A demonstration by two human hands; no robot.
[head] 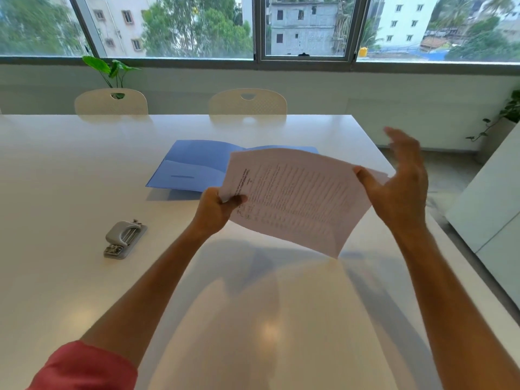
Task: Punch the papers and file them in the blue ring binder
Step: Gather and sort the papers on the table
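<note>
Left hand grip pinches papers above counter; right hand fingers spread, thumb touching papers' right edge; blue ring binder open beyond; punch left.

A white glossy desk fills the room's centre. Two cream chairs stand at its far edge. A wide window admits daylight. Potted plants stand beneath it.

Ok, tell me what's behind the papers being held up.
Behind the papers lies the open blue ring binder on the table. Its left half shows; its right half, rings included, is mostly covered.
</note>
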